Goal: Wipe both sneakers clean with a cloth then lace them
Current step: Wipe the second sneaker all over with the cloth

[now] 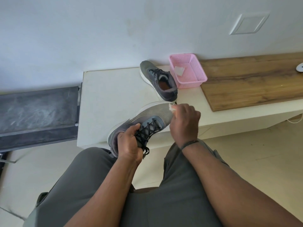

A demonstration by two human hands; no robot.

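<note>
A grey sneaker (147, 117) with black laces is held up over the near edge of the white table (105, 99), toe pointing away to the right. My left hand (129, 143) grips it at the heel and collar. My right hand (185, 122) pinches a small white cloth (172, 107) against the toe of that sneaker; most of the cloth is hidden by the fingers. The second grey sneaker (159, 79) stands on the table farther back, toe towards the wall, its laces in place.
A pink plastic basket (196, 71) with a white cloth in it stands just right of the far sneaker. A wooden board (252, 82) lies on the right. A dark bench (37, 112) adjoins the table's left side. The wall rises close behind.
</note>
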